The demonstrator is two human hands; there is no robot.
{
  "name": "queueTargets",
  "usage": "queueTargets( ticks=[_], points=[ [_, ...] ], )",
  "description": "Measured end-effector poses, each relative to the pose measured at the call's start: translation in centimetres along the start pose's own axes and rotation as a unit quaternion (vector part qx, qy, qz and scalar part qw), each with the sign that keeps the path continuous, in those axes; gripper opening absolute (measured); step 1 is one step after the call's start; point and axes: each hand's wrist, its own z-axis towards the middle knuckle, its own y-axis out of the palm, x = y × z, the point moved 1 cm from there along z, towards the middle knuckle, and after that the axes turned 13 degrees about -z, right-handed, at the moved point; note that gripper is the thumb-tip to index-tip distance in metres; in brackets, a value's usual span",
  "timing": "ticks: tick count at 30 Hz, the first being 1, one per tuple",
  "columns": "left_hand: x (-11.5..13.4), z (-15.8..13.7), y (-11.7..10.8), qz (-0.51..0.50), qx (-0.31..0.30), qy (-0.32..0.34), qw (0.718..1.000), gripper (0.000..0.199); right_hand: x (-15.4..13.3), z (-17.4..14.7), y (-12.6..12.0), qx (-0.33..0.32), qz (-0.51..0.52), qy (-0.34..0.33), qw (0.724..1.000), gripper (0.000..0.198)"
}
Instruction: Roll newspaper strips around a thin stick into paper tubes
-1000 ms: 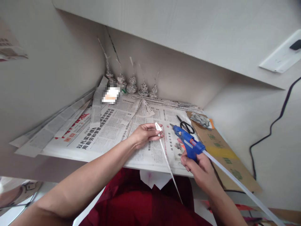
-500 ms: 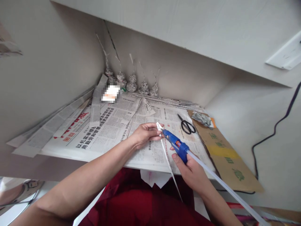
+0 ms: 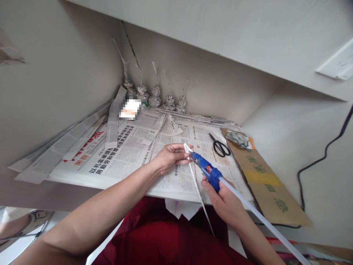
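Note:
My left hand [image 3: 174, 156] pinches the upper end of a thin rolled paper strip [image 3: 196, 186], whose tail slants down past the table's front edge. The top end of the strip looks flattened and folded. In my right hand [image 3: 222, 200] is a blue glue gun [image 3: 206, 167], its nozzle at the strip's top end beside my left fingers. A long, whitish glue stick [image 3: 256, 213] runs out of the gun's back toward the lower right. Whether glue is coming out is too small to see.
Newspaper [image 3: 129, 143] covers the table. Black scissors [image 3: 220, 145] lie right of my hands, near a cardboard piece [image 3: 264, 184] bearing crumpled paper [image 3: 238, 140]. Several woven paper gourd shapes [image 3: 154, 96] stand along the back wall, behind a bundle of paper sticks [image 3: 204, 119]. A sloping ceiling hangs low above.
Both hands, the strip and the glue gun stay almost where they were. The nozzle remains at the strip's end. The view has shifted very slightly.

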Motion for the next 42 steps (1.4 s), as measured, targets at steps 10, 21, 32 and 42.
queueTargets(
  ticks=[10, 21, 32, 42],
  points=[
    [-0.1, 0.1, -0.1, -0.002, -0.01, 0.011, 1.0, 0.032, -0.2, 0.1, -0.1, -0.003, -0.029, -0.002, 1.0, 0.017],
    [-0.3, 0.4, -0.5, 0.006, -0.008, 0.018, 1.0, 0.031, -0.1, 0.0, -0.2, -0.002, -0.049, 0.004, 0.999, 0.022],
    [0.2, 0.1, 0.0, 0.001, 0.004, 0.0, 1.0, 0.036, 0.8, 0.4, -1.8, 0.02, -0.131, 0.084, 0.988, 0.03],
    [0.3, 0.2, -0.3, 0.002, 0.019, -0.022, 1.0, 0.014, 14.6, -0.8, -10.2, 0.028, -0.336, 0.117, 0.934, 0.041]
  ],
)
